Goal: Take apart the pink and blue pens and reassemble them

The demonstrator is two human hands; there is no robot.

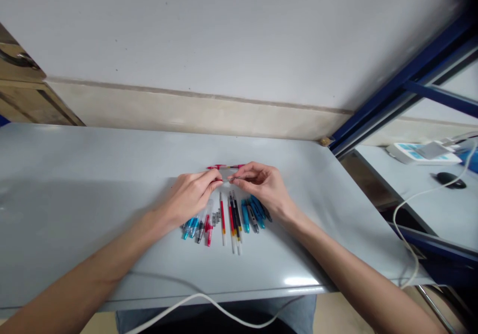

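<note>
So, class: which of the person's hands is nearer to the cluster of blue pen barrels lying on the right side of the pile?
Right. The right hand sits directly above the blue pen barrels, its wrist overlapping them. The left hand is farther off, across the refills.

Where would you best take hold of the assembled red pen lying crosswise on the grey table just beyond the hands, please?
Probably at the middle of the assembled red pen, pinched from above across its thin barrel: it lies flat and sideways, alone, with bare grey table beyond it.
</note>
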